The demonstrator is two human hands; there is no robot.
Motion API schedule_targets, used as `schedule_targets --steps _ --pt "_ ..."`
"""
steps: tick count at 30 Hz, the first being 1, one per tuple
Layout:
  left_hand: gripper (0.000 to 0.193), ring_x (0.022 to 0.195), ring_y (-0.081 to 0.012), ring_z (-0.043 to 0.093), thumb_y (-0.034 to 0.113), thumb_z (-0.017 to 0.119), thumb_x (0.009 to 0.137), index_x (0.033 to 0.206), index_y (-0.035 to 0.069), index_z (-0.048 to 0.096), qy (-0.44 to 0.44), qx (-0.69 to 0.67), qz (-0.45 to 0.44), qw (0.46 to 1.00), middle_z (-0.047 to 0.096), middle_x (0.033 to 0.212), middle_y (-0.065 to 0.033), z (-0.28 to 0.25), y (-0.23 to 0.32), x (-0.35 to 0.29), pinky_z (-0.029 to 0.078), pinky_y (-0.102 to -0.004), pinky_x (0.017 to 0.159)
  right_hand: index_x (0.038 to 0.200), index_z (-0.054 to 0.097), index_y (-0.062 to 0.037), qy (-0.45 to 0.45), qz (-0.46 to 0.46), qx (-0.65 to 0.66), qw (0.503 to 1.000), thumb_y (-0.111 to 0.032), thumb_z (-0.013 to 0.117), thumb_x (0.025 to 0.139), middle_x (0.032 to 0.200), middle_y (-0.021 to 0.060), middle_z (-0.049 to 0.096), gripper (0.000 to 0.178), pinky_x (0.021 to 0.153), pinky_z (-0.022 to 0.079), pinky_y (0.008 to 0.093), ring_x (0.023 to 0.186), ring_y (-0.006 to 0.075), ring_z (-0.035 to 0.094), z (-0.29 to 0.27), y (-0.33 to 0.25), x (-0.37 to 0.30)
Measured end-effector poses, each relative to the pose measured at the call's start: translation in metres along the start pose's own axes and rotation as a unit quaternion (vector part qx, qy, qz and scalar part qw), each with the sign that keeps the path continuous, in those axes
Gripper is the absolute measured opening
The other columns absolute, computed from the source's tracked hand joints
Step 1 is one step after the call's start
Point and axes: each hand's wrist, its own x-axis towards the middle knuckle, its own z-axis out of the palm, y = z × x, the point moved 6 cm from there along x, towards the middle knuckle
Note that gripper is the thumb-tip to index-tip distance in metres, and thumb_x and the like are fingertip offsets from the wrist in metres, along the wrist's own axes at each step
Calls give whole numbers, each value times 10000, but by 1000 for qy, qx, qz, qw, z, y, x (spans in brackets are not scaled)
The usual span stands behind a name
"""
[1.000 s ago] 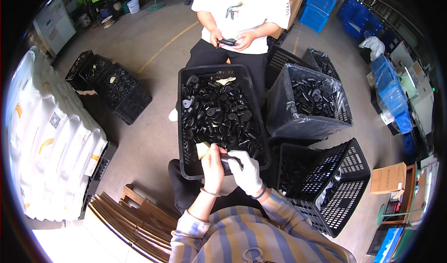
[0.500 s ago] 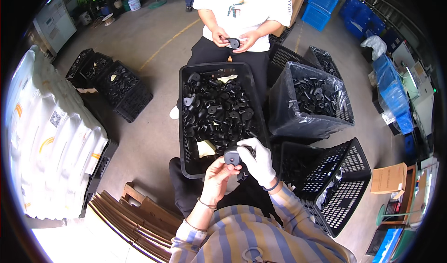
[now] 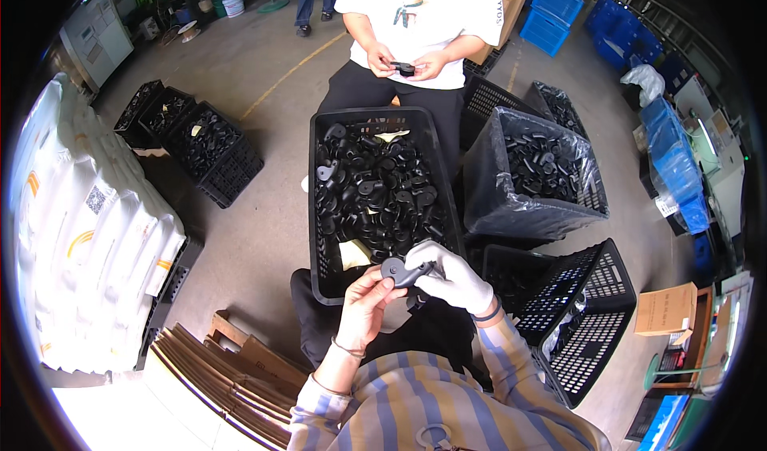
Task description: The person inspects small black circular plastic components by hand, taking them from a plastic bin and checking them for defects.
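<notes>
Between my hands is a black plastic part (image 3: 395, 270) with a round flat head and a short curved stem. My bare left hand (image 3: 366, 299) pinches its round head between thumb and fingers. My right hand (image 3: 457, 280), in a white glove, closes on the stem end. Both hands are over the near end of a black crate (image 3: 315, 247) heaped with many similar black parts (image 3: 375, 187). Inside it, near my hands, lies a piece of yellowish paper (image 3: 354, 254). Across the crate a person (image 3: 415, 19) holds another such part (image 3: 404, 69) in both hands.
To the right stand a plastic-lined bin (image 3: 511, 203) of black parts and a tilted perforated crate (image 3: 583, 331). More filled crates (image 3: 232, 171) sit on the floor at left. White sacks (image 3: 104, 243) are stacked far left, above flattened cardboard (image 3: 216, 379).
The part in my hands has turned, so its stem now shows toward the right. My right hand has shifted slightly right and down. The other person's part has tilted.
</notes>
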Motion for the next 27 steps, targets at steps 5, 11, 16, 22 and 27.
schedule_targets --steps 5,11,16,22,27 --pt "182 861 -141 552 -45 577 766 938 5 605 12 66 76 995 485 1023 -52 1 -2 -1 506 -310 786 1101 467 -27 96 72 105 987 -7 531 775 1004 31 489 333 759 395 226 855 79 469 -4 15 -7" --pt "169 842 -134 556 -57 591 748 906 2 604 24 50 64 996 507 985 -41 1 -6 0 502 -298 775 1112 465 -31 124 79 -37 988 -23 573 766 968 64 525 363 714 429 247 849 104 511 1 7 -2" --pt "69 768 -120 568 -27 597 759 808 21 606 44 104 43 993 544 848 -8 -10 -33 -2 506 -274 737 793 593 -23 173 257 56 949 -288 465 874 665 16 571 304 463 408 199 503 85 535 -1 57 -17" --pt "29 739 -104 561 -13 601 767 775 15 601 78 163 34 983 529 818 1 -29 -50 2 496 -249 699 854 564 -43 181 330 267 887 -254 497 867 639 11 558 222 406 346 157 460 27 477 4 85 -52" --pt "103 752 -115 557 35 633 760 803 -30 565 49 313 36 948 496 904 -34 -46 -65 15 478 -227 635 932 526 -53 134 367 190 901 -220 542 838 658 13 564 192 405 343 141 464 28 478 -6 99 -72"
